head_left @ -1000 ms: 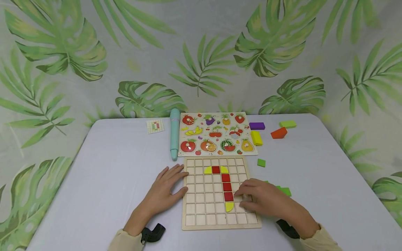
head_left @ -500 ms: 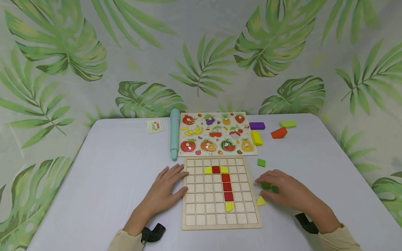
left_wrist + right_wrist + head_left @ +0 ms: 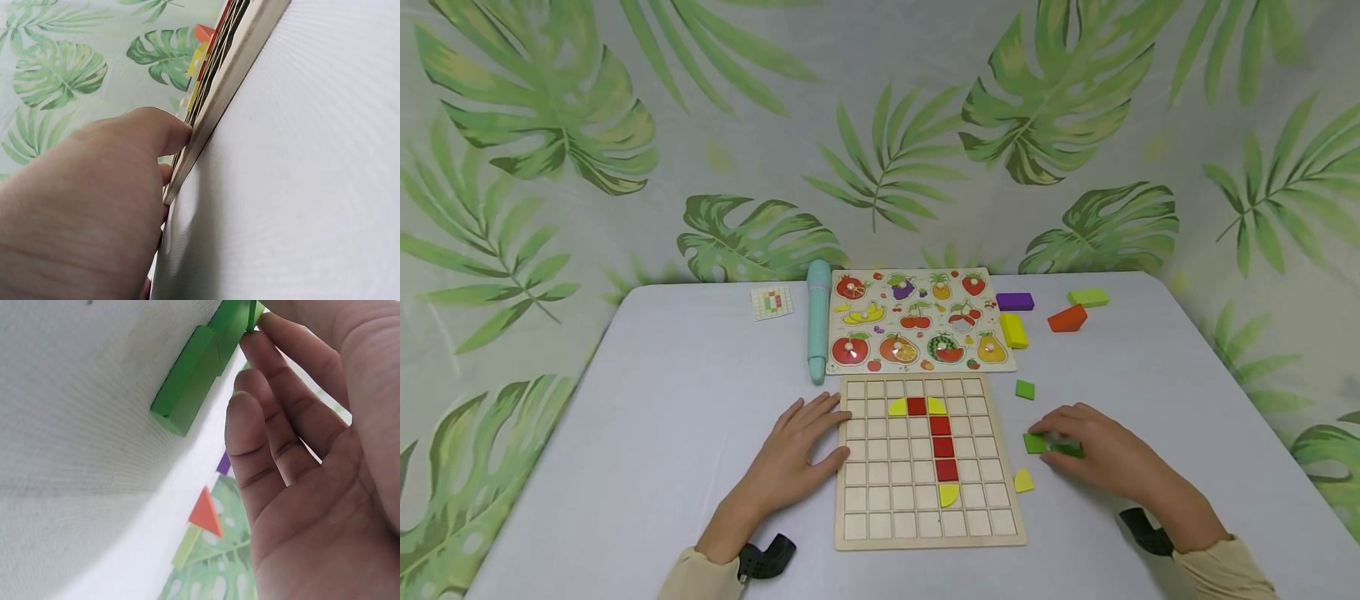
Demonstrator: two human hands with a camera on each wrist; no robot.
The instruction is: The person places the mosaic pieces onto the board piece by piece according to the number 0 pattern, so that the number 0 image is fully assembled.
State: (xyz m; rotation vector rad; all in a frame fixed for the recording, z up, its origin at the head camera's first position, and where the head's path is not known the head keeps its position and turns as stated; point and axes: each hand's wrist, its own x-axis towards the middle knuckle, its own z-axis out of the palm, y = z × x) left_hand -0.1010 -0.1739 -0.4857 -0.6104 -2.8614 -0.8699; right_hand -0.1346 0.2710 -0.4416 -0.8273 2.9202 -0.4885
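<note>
On the grid board [image 3: 928, 461], red squares and yellow curved pieces already formed a hooked column; most cells stood bare. The right hand [image 3: 1093, 454], right of the board, pinched green tiles [image 3: 1051, 444] on the desk [image 3: 662, 433]. The left hand [image 3: 797, 454] lay flat, fingers straight, against the board's left edge.

A pale grey desk [image 3: 685, 433] with rounded corners is set against a backdrop [image 3: 880, 125] printed with large green tropical leaves on a light ground. The scene is lit evenly, with only soft shadows cast.
</note>
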